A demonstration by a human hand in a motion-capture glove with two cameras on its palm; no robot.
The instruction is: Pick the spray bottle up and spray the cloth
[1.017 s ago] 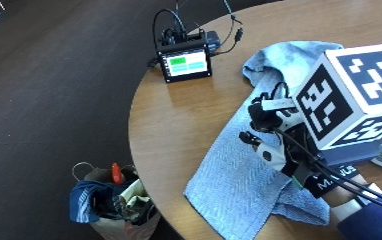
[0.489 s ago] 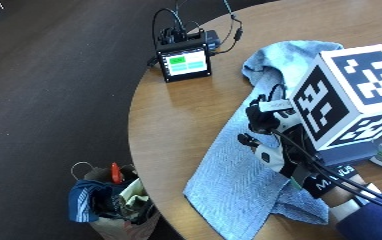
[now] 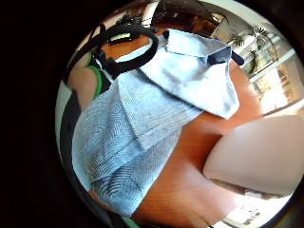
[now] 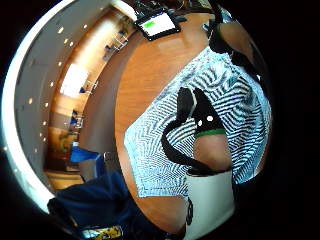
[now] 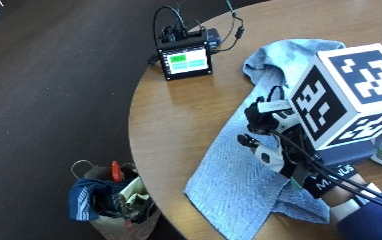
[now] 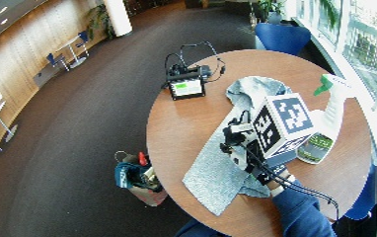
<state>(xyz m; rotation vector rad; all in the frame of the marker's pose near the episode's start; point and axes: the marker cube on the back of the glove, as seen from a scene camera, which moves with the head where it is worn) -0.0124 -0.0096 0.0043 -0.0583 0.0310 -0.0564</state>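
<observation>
My gloved right hand (image 5: 271, 132) hangs over the cloth (image 5: 241, 175) with relaxed fingers holding nothing, since the spray bottle (image 6: 333, 106) stands untouched at about three o'clock from it near the counter (image 5: 178, 120) edge, bare wood between us leaving room to reach.

Round wooden table (image 6: 175, 123), grey cloth (image 6: 221, 168) under gloved right hand (image 6: 241, 145), spray bottle (image 6: 329, 111) beside it
</observation>
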